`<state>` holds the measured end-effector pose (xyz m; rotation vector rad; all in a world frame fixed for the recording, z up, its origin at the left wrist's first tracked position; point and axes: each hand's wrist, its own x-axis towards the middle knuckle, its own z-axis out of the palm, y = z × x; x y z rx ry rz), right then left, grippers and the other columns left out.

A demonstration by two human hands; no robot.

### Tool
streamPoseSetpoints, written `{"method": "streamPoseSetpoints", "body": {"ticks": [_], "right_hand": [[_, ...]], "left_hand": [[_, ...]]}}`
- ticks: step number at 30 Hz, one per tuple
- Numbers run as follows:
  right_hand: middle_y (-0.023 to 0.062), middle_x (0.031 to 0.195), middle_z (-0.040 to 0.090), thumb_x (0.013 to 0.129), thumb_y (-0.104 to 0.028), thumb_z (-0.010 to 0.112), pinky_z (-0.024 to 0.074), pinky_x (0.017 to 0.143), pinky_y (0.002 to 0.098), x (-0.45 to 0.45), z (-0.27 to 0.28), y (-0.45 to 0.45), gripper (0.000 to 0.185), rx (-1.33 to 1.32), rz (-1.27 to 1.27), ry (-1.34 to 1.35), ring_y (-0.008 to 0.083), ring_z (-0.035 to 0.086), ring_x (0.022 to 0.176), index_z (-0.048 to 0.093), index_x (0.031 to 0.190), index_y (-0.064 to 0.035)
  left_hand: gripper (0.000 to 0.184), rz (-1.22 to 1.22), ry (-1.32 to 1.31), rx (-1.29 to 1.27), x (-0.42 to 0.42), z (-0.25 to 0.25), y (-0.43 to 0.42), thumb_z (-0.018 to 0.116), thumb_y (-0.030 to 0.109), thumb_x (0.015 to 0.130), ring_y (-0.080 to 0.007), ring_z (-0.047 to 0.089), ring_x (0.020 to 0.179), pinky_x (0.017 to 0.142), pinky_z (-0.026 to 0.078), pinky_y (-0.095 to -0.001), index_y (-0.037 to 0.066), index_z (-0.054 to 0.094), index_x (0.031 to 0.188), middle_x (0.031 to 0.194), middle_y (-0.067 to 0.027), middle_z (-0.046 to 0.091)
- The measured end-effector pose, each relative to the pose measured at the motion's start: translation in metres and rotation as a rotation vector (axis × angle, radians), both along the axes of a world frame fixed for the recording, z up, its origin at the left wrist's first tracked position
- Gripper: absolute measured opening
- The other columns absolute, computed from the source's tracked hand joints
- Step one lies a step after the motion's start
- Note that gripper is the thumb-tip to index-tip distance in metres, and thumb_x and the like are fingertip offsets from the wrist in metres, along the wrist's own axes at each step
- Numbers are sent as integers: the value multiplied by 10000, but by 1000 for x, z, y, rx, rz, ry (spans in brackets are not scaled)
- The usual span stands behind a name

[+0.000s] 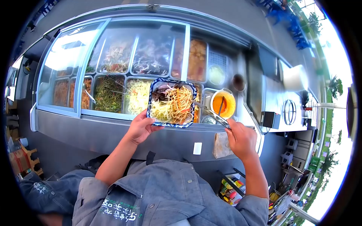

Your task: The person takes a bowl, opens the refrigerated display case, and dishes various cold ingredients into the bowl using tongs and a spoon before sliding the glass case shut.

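Observation:
My left hand (142,127) grips the lower left edge of a square blue-and-white patterned dish (151,107). In the dish lie pale shredded vegetables (161,111), brownish shredded strips (181,103) and a dark leafy-looking food (161,94). My right hand (241,138) is closed around metal tongs (215,116). Their tips reach the right side of the dish; whether they pinch any food I cannot tell. Just beyond the tongs stands a pale tub (233,98) of orange sauce with a dark handle in it.
Behind the dish, a glass-covered counter (113,22) holds several trays, including green shreds (109,92) and pale shreds (138,94). A folded cloth (222,145) hangs at the front edge. To the right are a black box (270,120) and a wire ring stand (289,112). Another person's sleeve (56,188) is at left.

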<state>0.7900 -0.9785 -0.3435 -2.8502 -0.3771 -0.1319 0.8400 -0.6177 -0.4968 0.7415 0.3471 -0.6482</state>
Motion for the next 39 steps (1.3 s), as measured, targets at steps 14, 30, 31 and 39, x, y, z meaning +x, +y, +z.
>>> {"method": "streamPoseSetpoints", "body": {"ticks": [14, 30, 31, 39], "right_hand": [[72, 1021, 714, 1026, -252, 713, 483, 527, 322, -14, -58, 18, 364, 1061, -462, 517, 113, 566, 546, 601, 1315, -60], [28, 809, 597, 955, 7, 635, 404, 473, 279, -6, -156, 114, 351, 2187, -666, 562, 119, 487, 500, 532, 1261, -131], [29, 772, 591, 956, 9, 622, 389, 450, 264, -8, -154, 115, 365, 2185, -719, 516, 113, 480, 486, 537, 1282, -131], [9, 854, 641, 973, -44, 635, 358, 415, 209, -18, -156, 96, 351, 2145, -682, 529, 51, 452, 464, 586, 1278, -210]], "left_hand": [[537, 48, 31, -77, -11, -20, 4, 585, -13, 948, -298, 688, 1201, 1007, 602, -528, 38, 492, 1474, 1358, -141, 668], [501, -158, -23, -22, -1, -8, 10, 617, 106, 1027, -224, 659, 1249, 1049, 576, -459, 83, 473, 1507, 1371, -85, 661], [488, -218, -64, 71, 2, -13, 20, 661, 203, 1040, -239, 638, 1274, 1073, 543, -447, 84, 513, 1490, 1393, -87, 652], [624, -116, -976, 2177, 131, -123, 251, 582, 375, 1026, -403, 350, 1521, 1270, 253, -492, 62, 477, 1556, 1643, -223, 389]]}}
